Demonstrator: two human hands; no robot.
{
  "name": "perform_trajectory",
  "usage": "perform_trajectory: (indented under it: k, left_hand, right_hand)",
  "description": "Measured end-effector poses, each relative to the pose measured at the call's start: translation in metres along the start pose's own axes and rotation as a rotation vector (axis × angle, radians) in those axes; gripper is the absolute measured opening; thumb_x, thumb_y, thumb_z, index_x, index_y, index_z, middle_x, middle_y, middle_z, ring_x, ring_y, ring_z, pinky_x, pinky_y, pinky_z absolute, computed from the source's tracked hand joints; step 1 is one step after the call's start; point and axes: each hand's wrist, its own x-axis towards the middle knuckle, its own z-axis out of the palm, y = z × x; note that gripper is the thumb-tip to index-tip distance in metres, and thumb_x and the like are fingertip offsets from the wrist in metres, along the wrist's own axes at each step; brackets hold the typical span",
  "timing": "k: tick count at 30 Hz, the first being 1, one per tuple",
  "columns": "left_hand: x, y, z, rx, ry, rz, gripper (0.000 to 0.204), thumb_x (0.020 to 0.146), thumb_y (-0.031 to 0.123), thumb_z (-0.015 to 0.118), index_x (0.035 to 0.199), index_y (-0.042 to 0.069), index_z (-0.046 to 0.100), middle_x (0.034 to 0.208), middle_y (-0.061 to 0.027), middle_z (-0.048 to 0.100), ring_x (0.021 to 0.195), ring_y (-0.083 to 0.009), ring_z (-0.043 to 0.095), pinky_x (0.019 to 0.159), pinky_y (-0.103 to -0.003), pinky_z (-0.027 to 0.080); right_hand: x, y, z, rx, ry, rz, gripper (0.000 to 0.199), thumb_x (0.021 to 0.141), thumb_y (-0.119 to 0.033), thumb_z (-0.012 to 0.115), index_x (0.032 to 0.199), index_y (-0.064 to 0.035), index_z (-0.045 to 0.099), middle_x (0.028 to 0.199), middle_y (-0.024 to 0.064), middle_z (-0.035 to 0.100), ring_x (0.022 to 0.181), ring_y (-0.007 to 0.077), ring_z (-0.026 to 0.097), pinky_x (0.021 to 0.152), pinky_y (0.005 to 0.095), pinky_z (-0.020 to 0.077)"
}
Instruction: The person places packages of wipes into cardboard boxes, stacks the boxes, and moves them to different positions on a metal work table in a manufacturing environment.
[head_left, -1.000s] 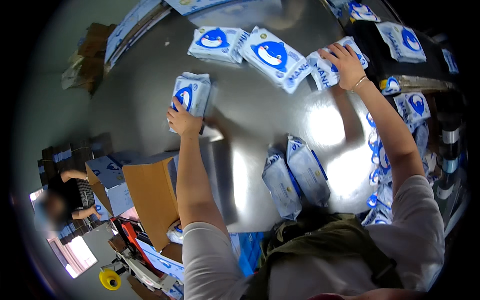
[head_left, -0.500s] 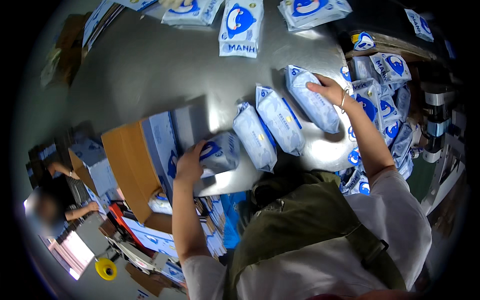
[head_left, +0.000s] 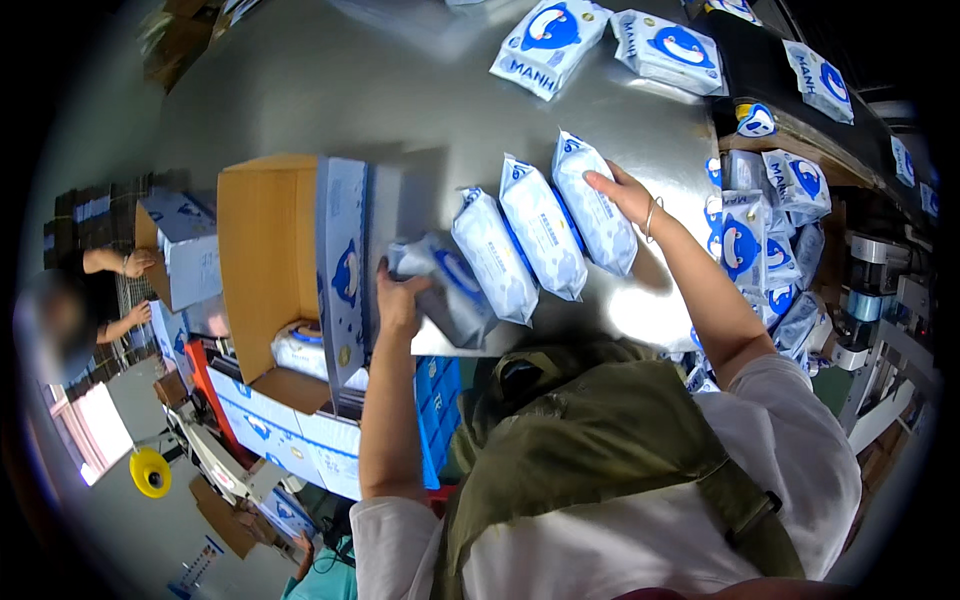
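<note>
Four white-and-blue packs at the hands, three of them in a row

The left hand [head_left: 402, 303] is clamped on one end of a soft white-and-blue plastic pack [head_left: 455, 290], blurred and tilted, low over the near part of the shiny grey metal table [head_left: 300, 110]; whether this pack touches the table I cannot tell. To its right, three similar packs stand side by side in a slanting row: the left row pack [head_left: 495, 258], the middle row pack [head_left: 543, 232] and the right row pack [head_left: 597, 208]. The right hand [head_left: 630, 197] is closed round the right row pack, thumb on its near face; one thin bracelet [head_left: 652, 218] circles that wrist.

Two flat packs [head_left: 550, 45] with blue cartoon animals lie at the table's far side. At least three more are on the black conveyor belt [head_left: 760, 75], and beside the table is a heap of packs [head_left: 760, 240] too jumbled to count.

Left of the table stands one open cardboard carton [head_left: 265, 260], brown inside, with at least one pack visible within. Farther left, a co-worker's two hands [head_left: 138, 262] are near another carton [head_left: 180, 250].
</note>
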Motion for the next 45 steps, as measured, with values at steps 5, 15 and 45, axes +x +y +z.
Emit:
perform_trajectory:
  k: [5,15,45]
  left_hand:
    - [-0.009,-0.048,-0.009,-0.217,-0.035,0.027,0.059,0.067,0.005,0.075,0.118,-0.004,0.047,0.102,-0.0129,0.061,0.09,-0.0238,0.06,0.081,-0.034,0.047]
    - [-0.076,-0.037,-0.019,-0.322,0.005,0.12,0.064,0.066,0.036,0.077,0.108,-0.007,0.056,0.096,-0.0137,0.061,0.087,-0.0216,0.057,0.083,-0.033,0.044]
    - [-0.105,-0.004,-0.306,1.536,0.377,0.846,0.018,0.075,0.01,0.049,0.089,0.005,0.06,0.081,-0.0087,0.059,0.093,-0.0242,0.056,0.109,-0.047,0.022]
  right_hand:
    - [0.011,0.012,0.024,0.061,-0.064,0.05,0.082,0.076,-0.039,0.069,0.136,-0.0005,0.031,0.123,0.0173,0.052,0.109,0.0261,0.054,0.092,0.0337,0.0439]
    - [-0.016,0.031,-0.004,0.48,-0.193,-0.096,0.05,0.08,-0.029,0.058,0.121,0.0,0.05,0.111,0.015,0.059,0.099,0.0261,0.059,0.09,0.0379,0.0456]
    - [0.076,-0.108,0.219,-0.945,-0.269,-0.266,0.028,0.078,-0.022,0.058,0.097,-0.0018,0.063,0.083,0.009,0.064,0.072,0.0199,0.061,0.062,0.031,0.0487]
